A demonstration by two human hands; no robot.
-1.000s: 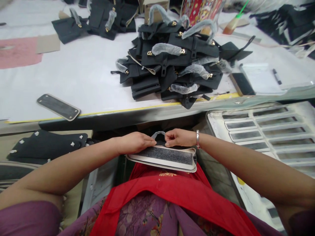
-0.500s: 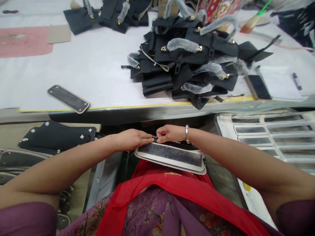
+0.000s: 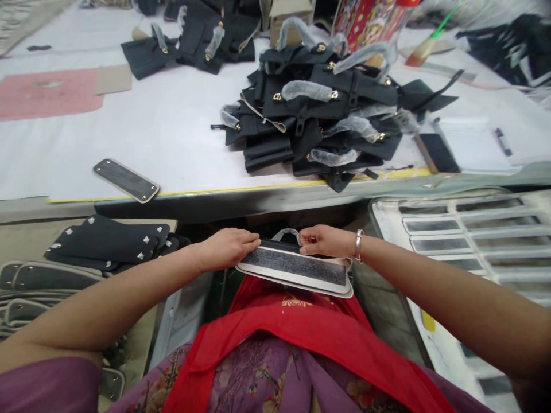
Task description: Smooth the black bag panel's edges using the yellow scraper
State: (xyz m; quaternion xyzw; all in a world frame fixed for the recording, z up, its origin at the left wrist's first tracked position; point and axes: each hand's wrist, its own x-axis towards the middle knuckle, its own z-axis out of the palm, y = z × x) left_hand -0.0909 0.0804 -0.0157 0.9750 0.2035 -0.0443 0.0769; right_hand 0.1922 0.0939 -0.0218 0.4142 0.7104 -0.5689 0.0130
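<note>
On my lap, over a red cloth (image 3: 301,327), lies a flat bag panel (image 3: 297,268) with a pale rim and a dark fuzzy middle. My left hand (image 3: 226,248) presses on its far left corner. At the far edge my right hand (image 3: 323,241), with a metal bangle on the wrist, pinches a black bag part. A plastic-wrapped handle (image 3: 287,234) arches up between the two hands.
A white worktable (image 3: 172,126) carries a heap of black bag parts with wrapped handles (image 3: 318,115), a loose base panel (image 3: 125,180), a phone (image 3: 439,152) and a pen (image 3: 501,142). Stacked black panels (image 3: 107,241) sit at my left, a slatted white rack (image 3: 473,229) at my right.
My hands, pinched close together half a second ago, have moved apart along the panel's far edge, and the wrapped handle shows between them again. The head view shifted a little.
</note>
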